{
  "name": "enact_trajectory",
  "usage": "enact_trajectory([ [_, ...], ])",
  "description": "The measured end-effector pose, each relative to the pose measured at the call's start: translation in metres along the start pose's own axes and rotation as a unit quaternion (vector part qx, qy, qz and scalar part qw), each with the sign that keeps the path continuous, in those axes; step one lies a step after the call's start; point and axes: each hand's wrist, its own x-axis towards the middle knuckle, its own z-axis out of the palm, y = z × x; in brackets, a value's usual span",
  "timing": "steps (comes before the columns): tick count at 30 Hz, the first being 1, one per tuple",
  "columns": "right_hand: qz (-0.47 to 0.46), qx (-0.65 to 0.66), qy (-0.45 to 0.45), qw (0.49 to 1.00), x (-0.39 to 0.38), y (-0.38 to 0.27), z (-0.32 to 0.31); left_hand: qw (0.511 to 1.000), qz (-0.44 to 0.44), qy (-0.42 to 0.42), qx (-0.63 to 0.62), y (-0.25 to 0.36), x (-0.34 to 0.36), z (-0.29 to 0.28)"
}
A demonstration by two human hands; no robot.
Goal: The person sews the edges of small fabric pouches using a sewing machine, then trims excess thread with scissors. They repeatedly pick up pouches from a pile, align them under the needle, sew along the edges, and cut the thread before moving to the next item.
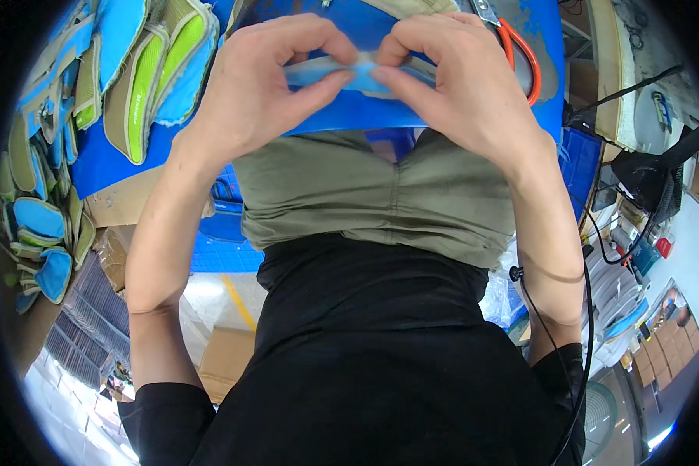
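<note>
Delicately, the left hand (252, 89) and the right hand (470, 81) pinch a pale blue strip (363, 78) between thumbs and forefingers, their tips drawn close together near the strip's middle. The strip lies crosswise between the two hands, at the near edge of a blue table (330, 121), its ends showing behind the curled fingers on either side. Just beyond the hands, at the top of the view, sits a tan piece (412, 6), partly cut off by the frame. Near the right hand rest scissors (535, 71) with orange-red handles, their blades pointing away. To the left of the left hand, a heap of pads (140, 97) in green, blue and tan covers the table's corner, with more pads piled farther left. Below the table edge spread the person's olive trousers (380, 186) and black shirt (380, 349). A thin black cable (589, 342) runs down beside the right arm. On the floor at lower left stands a carton (229, 353), near stacked grey sheets (93, 322). Far right, a black lamp-like fixture (641, 175) juts in beside a cluttered bench (637, 101).
</note>
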Motion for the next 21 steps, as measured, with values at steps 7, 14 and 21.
enact_trajectory([
  [7,-0.003,-0.009,-0.006,1.0,-0.001,0.002,0.002,0.998,0.007,-0.029,0.063,-0.003,0.003,-0.002],
  [14,0.045,0.033,0.004,0.998,-0.003,-0.004,0.003,0.999,-0.047,0.001,-0.019,0.006,0.001,-0.003],
  [21,0.054,0.203,0.056,0.976,0.002,-0.017,-0.024,0.996,-0.021,-0.017,-0.085,0.051,0.011,-0.047],
])
